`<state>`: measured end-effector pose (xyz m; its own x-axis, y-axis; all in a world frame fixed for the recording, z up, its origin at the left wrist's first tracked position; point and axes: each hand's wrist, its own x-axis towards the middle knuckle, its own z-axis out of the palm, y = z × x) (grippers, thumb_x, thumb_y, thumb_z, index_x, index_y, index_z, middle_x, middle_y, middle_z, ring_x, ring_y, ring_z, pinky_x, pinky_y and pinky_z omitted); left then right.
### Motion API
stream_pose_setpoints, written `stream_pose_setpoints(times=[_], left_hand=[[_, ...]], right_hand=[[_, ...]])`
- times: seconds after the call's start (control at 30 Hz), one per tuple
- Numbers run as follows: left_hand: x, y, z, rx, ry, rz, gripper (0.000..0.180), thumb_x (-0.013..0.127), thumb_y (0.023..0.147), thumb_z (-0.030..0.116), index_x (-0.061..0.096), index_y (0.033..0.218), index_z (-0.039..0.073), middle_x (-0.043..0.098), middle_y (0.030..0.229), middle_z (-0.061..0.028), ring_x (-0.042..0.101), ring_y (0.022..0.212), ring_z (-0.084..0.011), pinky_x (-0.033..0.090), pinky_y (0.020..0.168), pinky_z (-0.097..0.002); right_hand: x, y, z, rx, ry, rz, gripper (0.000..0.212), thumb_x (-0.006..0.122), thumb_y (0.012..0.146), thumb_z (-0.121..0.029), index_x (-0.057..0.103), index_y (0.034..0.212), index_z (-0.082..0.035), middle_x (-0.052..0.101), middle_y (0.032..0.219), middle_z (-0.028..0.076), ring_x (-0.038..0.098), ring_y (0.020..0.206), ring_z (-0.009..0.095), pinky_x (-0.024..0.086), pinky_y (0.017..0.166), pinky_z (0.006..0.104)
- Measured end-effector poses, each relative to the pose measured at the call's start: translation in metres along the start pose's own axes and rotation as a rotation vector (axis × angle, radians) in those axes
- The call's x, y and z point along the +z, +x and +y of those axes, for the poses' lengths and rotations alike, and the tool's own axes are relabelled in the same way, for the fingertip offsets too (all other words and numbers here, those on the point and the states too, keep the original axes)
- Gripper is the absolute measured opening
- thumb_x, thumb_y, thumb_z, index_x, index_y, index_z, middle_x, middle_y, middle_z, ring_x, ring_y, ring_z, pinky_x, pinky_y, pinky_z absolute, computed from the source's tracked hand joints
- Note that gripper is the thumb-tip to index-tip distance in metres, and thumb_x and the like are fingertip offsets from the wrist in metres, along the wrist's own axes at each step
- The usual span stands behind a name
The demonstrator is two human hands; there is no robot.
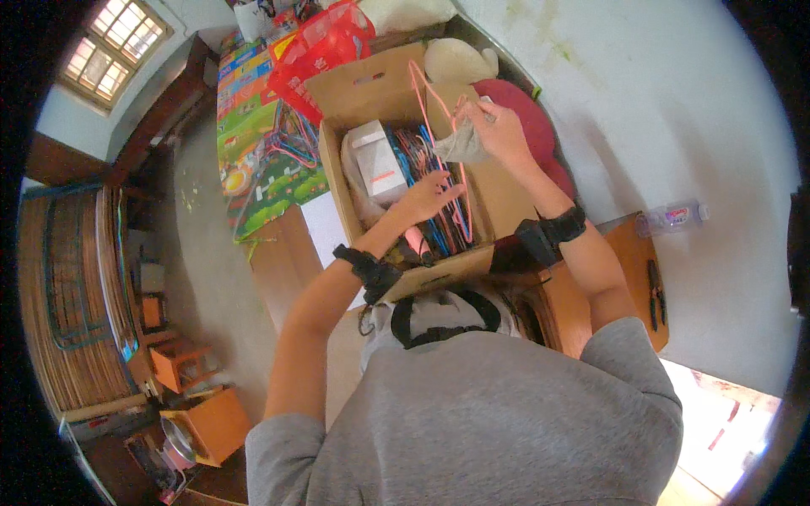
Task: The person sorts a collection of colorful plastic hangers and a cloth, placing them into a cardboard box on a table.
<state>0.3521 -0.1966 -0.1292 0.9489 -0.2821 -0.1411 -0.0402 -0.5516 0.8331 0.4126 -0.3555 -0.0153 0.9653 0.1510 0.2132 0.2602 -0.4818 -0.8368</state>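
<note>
Over an open cardboard box (337,181), my right hand (499,133) is closed on a small light-grey cloth (461,145). A pink clothes hanger (426,114) stands tilted beside that cloth, its hook end close to my right fingers. Whether those fingers also grip the hanger I cannot tell. Lower down, my left hand (420,202) reaches over the box with its fingers apart, the tips near the hanger's lower part. Many blue, red and dark hangers (411,160) are packed upright in the box. A white carton (377,164) sits beside them, with a pink object (417,241) nearer me.
Left of the box, more hangers (291,145) lie on a colourful table cover (253,181). A red plastic bag (316,55) stands behind. At right are a dark red cushion (540,126), a clear bottle (675,218) and black-handled pliers (656,299) near the wall.
</note>
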Motion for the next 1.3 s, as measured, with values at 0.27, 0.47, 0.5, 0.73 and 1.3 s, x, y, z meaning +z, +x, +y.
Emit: stream_pose_setpoints(times=[0.27,0.47,0.5,0.73,1.3], left_hand=[[-0.037,-0.031,0.031,0.168,-0.219,0.242,0.024,0.048,0.088,0.013,0.047,0.11,0.006,0.058,0.088,-0.0104,0.057,0.077,-0.0206,0.045,0.069,-0.0304],[-0.16,-0.094,0.044,0.211,0.366,0.672,0.022,0.049,0.086,0.012,0.059,0.105,0.015,0.059,0.076,-0.0109,0.058,0.068,-0.0282,0.046,0.059,-0.0357],[-0.176,-0.103,0.045,0.245,0.384,0.658,0.022,0.049,0.086,0.012,0.06,0.104,0.015,0.059,0.074,-0.01,0.057,0.067,-0.0271,0.046,0.058,-0.0353],[-0.228,-0.124,0.041,0.478,0.685,0.402,0.031,0.055,0.075,0.005,0.061,0.104,0.014,0.056,0.067,-0.0069,0.056,0.06,-0.0215,0.046,0.054,-0.0323],[-0.127,0.034,0.051,0.583,0.401,0.719,0.053,0.06,0.074,0.014,0.042,0.124,0.011,0.05,0.114,-0.0141,0.044,0.108,-0.0317,0.03,0.092,-0.0452]], right_hand=[[-0.037,-0.013,-0.092,-0.272,0.181,0.037,0.025,0.051,0.085,-0.027,0.064,0.086,-0.004,0.063,0.079,0.013,0.062,0.071,0.023,0.046,0.066,0.0309],[-0.054,-0.021,-0.12,-0.431,-0.206,0.245,0.029,0.06,0.078,-0.03,0.062,0.094,-0.007,0.06,0.087,0.011,0.059,0.082,0.025,0.046,0.074,0.0324],[-0.054,-0.022,-0.121,-0.458,-0.299,0.25,0.031,0.062,0.077,-0.032,0.062,0.097,-0.008,0.059,0.089,0.011,0.059,0.083,0.025,0.046,0.073,0.0331],[-0.031,-0.042,-0.115,-0.393,-0.548,-0.328,0.046,0.061,0.07,-0.049,0.064,0.092,-0.009,0.056,0.087,0.012,0.057,0.081,0.026,0.045,0.069,0.0373],[-0.088,-0.08,-0.052,0.132,-0.097,-0.001,0.032,0.046,0.088,-0.03,0.065,0.084,-0.005,0.053,0.06,0.001,0.048,0.055,0.008,0.039,0.052,0.0242]])
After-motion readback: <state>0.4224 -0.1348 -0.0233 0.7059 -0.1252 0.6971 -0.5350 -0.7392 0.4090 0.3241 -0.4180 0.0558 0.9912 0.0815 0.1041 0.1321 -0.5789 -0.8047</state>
